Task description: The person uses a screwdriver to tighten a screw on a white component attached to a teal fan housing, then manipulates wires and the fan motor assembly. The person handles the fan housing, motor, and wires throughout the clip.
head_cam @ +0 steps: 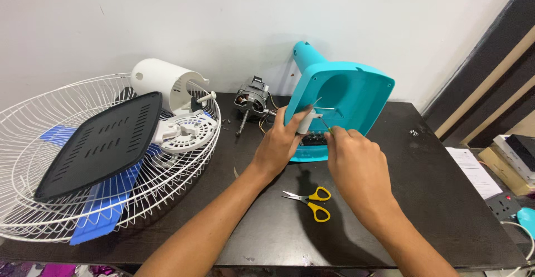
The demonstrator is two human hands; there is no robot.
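Observation:
A turquoise fan base stands tipped on its edge on the dark table, its hollow underside facing me. My left hand grips the base's lower left edge and pinches a small white cylinder part against it. My right hand holds a thin screwdriver with a green handle, its tip pointed into the underside near the white part. Wires run from the base to a bare fan motor behind my left hand.
A white wire fan guard lies at the left, holding a black vented plate, blue blades and white housing parts. Yellow-handled scissors lie near the front. Loose screws sit at the right. Boxes and papers lie beyond the table's right edge.

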